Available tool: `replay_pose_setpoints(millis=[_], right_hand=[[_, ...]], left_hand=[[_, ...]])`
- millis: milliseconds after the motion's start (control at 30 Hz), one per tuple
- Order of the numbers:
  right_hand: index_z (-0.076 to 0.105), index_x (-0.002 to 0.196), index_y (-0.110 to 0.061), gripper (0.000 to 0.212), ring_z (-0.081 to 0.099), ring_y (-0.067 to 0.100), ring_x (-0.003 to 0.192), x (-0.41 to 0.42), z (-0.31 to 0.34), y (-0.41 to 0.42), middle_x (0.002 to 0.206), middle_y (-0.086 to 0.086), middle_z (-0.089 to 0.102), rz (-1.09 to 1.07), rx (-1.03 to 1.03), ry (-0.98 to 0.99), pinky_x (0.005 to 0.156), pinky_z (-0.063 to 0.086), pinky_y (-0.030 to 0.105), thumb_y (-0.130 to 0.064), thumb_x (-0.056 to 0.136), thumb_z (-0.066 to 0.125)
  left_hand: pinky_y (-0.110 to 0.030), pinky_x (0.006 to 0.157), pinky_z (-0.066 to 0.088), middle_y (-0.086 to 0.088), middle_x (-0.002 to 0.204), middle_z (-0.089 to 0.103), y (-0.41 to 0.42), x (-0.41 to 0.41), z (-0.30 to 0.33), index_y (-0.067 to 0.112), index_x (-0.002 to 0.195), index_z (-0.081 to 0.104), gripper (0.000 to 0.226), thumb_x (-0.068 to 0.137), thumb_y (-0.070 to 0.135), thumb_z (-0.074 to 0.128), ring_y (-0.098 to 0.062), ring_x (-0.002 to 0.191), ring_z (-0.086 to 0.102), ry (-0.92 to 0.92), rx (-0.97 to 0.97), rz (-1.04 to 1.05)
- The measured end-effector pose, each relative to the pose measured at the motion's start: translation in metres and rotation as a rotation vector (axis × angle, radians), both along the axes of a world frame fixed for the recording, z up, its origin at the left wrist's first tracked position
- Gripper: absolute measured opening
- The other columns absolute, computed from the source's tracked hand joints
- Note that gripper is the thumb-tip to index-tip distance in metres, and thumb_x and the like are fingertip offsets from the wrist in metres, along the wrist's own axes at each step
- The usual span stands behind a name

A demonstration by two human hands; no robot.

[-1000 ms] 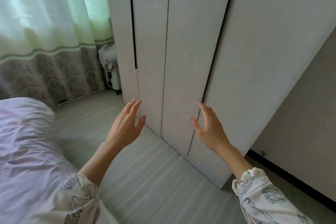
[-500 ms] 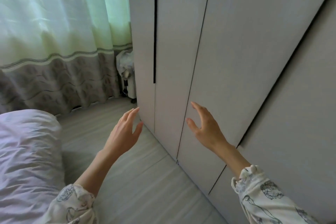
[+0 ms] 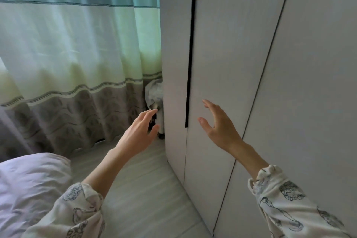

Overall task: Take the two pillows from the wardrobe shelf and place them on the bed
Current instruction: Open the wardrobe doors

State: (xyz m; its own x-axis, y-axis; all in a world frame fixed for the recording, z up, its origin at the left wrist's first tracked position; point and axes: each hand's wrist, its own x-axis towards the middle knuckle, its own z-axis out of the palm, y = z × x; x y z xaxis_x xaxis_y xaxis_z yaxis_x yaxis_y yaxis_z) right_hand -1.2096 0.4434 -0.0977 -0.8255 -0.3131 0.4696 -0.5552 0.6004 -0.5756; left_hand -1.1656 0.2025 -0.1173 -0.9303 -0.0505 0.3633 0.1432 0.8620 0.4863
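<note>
Both open hands nearer closed wardrobe [image 3: 222,44], right hand [image 3: 218,123] by handle [image 3: 190,48]

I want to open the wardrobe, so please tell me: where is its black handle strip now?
In the head view, the black handle strip runs vertically down the leftmost wardrobe door, right of the curtain; its lower end is just left of the right hand.

I have turned left and come closer to the wardrobe [image 3: 222,63], so its black handle strip [image 3: 190,50], once near the top centre of the frame, now runs down the middle. My right hand [image 3: 218,125] has left the dark door gap further right and now hovers just right of the strip's lower end. My left hand [image 3: 139,133] has risen toward the centre, before the curtain [image 3: 77,54]. The bed [image 3: 29,185] has slipped into the lower left corner.
</note>
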Motion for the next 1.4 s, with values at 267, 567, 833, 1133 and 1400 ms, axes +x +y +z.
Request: replay_pose_setpoints(millis=[267,567,833,1133,1400], right_hand=[[0.029,0.143,-0.022,0.055,0.036,0.016,0.132,-0.130,0.043,-0.046,0.143,0.001,0.041,0.009,0.029,0.080,0.103,0.026,0.025,-0.031,0.093,0.049],[0.029,0.144,-0.023,0.055,0.036,0.016,0.131,-0.239,0.075,-0.103,0.143,-0.001,0.041,-0.179,0.089,0.198,0.103,0.028,0.025,-0.029,0.093,0.049],[0.028,0.145,-0.018,0.054,0.024,0.019,0.141,-0.300,0.109,-0.148,0.150,0.005,0.034,-0.494,0.184,0.272,0.114,0.018,0.031,-0.026,0.095,0.046],[0.025,0.147,-0.018,0.058,0.004,0.023,0.146,-0.332,0.111,-0.152,0.157,0.006,0.017,-0.852,0.577,0.364,0.115,-0.003,0.046,-0.026,0.093,0.045],[0.003,0.149,-0.026,0.092,-0.015,0.033,0.143,-0.370,0.103,-0.139,0.158,0.010,-0.012,-1.181,0.935,0.272,0.110,-0.011,0.060,-0.047,0.081,0.061]], left_hand=[[-0.027,0.090,0.036,0.003,0.145,0.038,-0.043,-0.134,0.035,0.026,0.141,0.032,0.049,0.094,0.036,0.044,-0.021,0.112,0.053,0.075,0.070,-0.012],[-0.026,0.100,0.032,-0.003,0.142,0.044,-0.094,-0.287,0.056,0.019,0.139,0.038,0.046,0.095,0.031,0.045,-0.016,0.127,0.045,0.141,0.130,-0.263],[-0.029,0.094,0.044,0.006,0.117,0.058,-0.133,-0.388,0.097,0.017,0.125,0.053,0.031,0.094,0.017,0.048,-0.015,0.110,0.057,0.112,0.300,-0.572],[-0.031,0.091,0.044,-0.003,0.125,0.055,-0.104,-0.459,0.123,0.016,0.134,0.045,0.038,0.097,0.010,0.041,-0.014,0.108,0.053,-0.113,0.555,-0.806],[-0.036,0.105,0.037,-0.007,0.141,0.042,-0.050,-0.497,0.141,0.014,0.143,0.030,0.049,0.095,0.004,0.036,-0.015,0.115,0.045,-0.246,0.640,-0.846]])
